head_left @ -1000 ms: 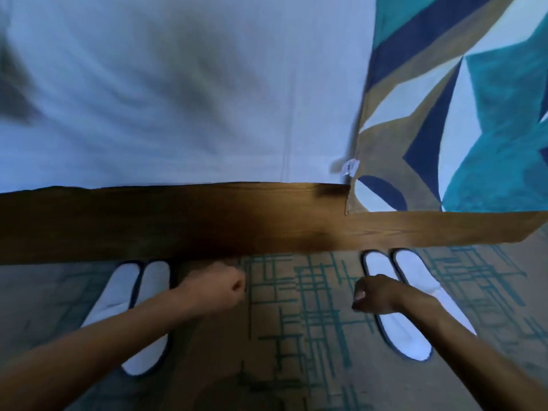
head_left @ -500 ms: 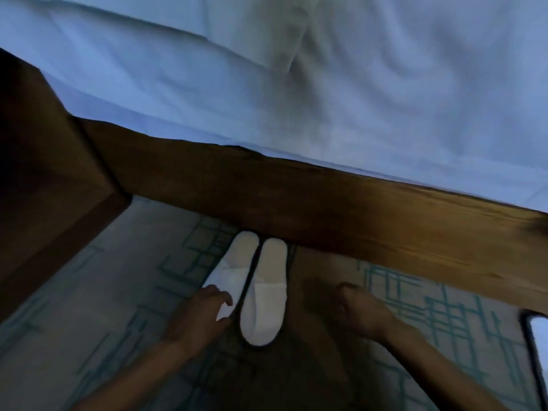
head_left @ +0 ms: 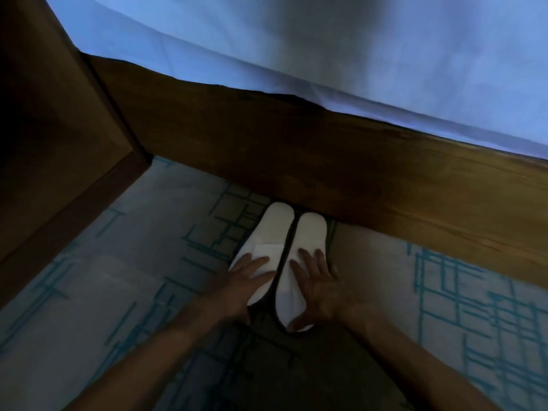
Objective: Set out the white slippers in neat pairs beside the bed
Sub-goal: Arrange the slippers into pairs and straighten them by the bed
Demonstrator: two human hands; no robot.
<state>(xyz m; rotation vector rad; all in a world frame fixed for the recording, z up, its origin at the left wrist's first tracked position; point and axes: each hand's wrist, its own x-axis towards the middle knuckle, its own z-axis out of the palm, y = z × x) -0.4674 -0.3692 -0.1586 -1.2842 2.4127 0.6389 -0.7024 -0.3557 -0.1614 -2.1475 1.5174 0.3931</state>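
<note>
Two white slippers lie side by side on the carpet, toes against the wooden bed frame (head_left: 341, 179). The left slipper (head_left: 271, 232) and the right slipper (head_left: 310, 235) almost touch along their inner edges. My left hand (head_left: 247, 280) rests flat on the heel half of the left slipper, fingers spread. My right hand (head_left: 315, 280) lies flat on the heel half of the right slipper, its thumb at the heel end. Neither hand grips anything.
White bed linen (head_left: 326, 54) hangs over the frame. A dark wooden cabinet (head_left: 59, 149) stands at the left, forming a corner with the bed. The carpet (head_left: 118, 292) is grey with teal line patterns.
The view swung left from the second pair to this pair. Both hands, fists a second ago, have opened and come down flat onto the two slippers.
</note>
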